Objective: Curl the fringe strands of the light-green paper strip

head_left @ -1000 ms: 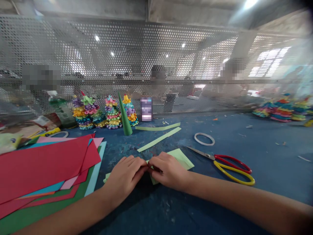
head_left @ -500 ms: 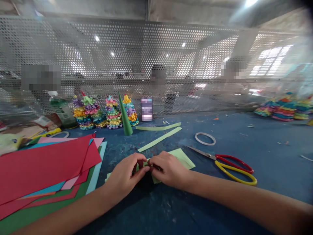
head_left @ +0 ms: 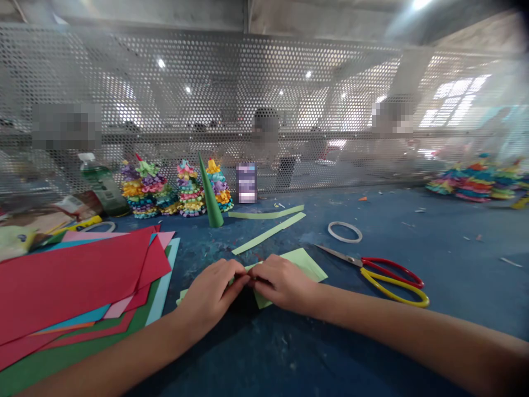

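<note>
Though earlier apart, left fingers now close together.

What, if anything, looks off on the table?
Minor only: the coloured paper stack is fanned out, edges misaligned; the green cone leans left in view, possibly lens distortion; small scraps litter the blue tabletop. Light green paper: partly hidden, can't judge.

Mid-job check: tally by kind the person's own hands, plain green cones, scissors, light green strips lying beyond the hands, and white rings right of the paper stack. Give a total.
Own hands, left hand and right hand: 2
Light green strips: 2
Plain green cone: 1
Scissors: 1
White ring: 1
Total: 7
</note>
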A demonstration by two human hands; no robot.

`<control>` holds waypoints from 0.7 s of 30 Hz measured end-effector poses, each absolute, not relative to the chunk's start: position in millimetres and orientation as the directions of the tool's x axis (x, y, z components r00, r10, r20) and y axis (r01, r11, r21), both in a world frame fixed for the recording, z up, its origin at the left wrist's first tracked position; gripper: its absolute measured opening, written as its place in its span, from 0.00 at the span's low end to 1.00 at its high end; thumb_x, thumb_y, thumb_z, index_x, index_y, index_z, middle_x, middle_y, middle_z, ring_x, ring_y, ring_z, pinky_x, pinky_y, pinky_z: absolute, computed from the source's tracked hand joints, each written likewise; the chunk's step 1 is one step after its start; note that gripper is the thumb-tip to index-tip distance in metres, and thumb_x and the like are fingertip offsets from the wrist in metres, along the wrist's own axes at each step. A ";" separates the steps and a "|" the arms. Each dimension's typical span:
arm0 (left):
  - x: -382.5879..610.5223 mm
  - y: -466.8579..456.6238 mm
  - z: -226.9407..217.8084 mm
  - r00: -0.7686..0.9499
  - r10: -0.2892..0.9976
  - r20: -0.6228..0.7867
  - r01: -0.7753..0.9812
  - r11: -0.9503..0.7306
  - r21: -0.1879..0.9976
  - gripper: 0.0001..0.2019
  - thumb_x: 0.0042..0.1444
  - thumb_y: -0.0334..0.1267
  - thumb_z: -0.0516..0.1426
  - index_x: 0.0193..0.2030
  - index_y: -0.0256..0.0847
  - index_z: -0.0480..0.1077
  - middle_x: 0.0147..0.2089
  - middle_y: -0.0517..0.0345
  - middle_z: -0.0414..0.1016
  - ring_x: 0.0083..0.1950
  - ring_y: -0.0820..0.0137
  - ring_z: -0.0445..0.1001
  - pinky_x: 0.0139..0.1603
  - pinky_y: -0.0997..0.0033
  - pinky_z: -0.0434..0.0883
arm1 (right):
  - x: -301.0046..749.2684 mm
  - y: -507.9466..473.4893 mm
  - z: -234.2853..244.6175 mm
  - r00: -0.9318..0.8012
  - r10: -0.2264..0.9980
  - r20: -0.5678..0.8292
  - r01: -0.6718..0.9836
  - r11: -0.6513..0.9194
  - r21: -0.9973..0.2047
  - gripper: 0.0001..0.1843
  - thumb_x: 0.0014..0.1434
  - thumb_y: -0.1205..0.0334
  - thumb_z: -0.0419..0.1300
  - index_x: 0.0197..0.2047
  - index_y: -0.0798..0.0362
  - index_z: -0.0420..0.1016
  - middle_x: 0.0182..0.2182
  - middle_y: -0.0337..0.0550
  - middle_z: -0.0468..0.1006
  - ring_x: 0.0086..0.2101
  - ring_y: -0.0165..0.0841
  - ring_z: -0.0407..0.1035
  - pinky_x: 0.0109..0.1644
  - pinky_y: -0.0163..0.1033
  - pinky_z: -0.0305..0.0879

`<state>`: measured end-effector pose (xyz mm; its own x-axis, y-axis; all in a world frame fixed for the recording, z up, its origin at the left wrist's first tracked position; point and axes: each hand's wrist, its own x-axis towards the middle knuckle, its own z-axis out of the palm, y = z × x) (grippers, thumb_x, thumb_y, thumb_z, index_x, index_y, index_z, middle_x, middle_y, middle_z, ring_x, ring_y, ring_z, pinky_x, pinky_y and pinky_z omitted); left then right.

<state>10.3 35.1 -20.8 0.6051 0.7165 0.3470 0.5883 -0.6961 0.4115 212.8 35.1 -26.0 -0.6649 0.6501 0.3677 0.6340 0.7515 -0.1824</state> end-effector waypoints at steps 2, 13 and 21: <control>10.5 35.1 -20.0 0.602 0.722 0.341 0.592 -0.690 0.417 0.14 0.66 0.45 0.43 0.38 0.41 0.64 0.35 0.58 0.69 0.38 0.69 0.68 0.39 0.69 0.65 | 212.5 35.0 -25.7 -0.663 0.646 0.378 0.631 0.754 -0.182 0.09 0.63 0.63 0.50 0.35 0.54 0.70 0.28 0.40 0.75 0.29 0.30 0.65 0.34 0.36 0.53; 11.7 34.3 -18.8 0.596 0.738 0.316 0.623 -0.674 0.397 0.16 0.66 0.46 0.42 0.37 0.41 0.66 0.33 0.58 0.70 0.37 0.67 0.69 0.36 0.69 0.64 | 211.2 33.5 -26.6 -0.592 0.669 0.450 0.625 0.733 -0.269 0.09 0.62 0.57 0.54 0.37 0.53 0.71 0.26 0.38 0.75 0.29 0.30 0.67 0.37 0.35 0.56; 10.6 32.7 -16.6 0.587 0.788 0.186 0.636 -0.591 0.497 0.15 0.65 0.46 0.43 0.34 0.42 0.63 0.28 0.63 0.69 0.30 0.70 0.69 0.30 0.74 0.60 | 213.1 31.5 -27.8 -0.584 0.619 0.525 0.578 0.771 -0.267 0.08 0.61 0.60 0.55 0.42 0.53 0.70 0.29 0.39 0.77 0.31 0.32 0.68 0.38 0.36 0.59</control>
<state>10.6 32.7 -16.6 0.5869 0.7879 0.1863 0.6355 -0.5909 0.4969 213.1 31.5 -27.8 -0.5839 0.6194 0.5247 0.5779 0.7711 -0.2672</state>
